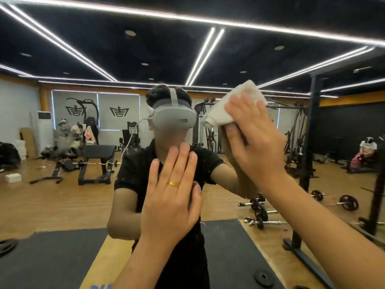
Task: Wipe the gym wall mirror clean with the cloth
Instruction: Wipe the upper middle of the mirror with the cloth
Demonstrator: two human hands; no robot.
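White folded cloth [229, 105]: flat against gym wall mirror [62, 195], just right of reflected grey headset [175, 118].
Right hand [256, 140]: straight fingers press cloth (no curl).
Left hand [173, 195]: flat, straight-fingered, gold ring [174, 183], holding nothing.

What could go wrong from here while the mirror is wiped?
1. The bare left hand seems to lie flat on the mirror, so it may leave fresh prints.
2. The ring on that hand could scratch the glass if the hand slides.
3. The right hand presses a bunched cloth, so only a small patch may get wiped, leaving streaks.
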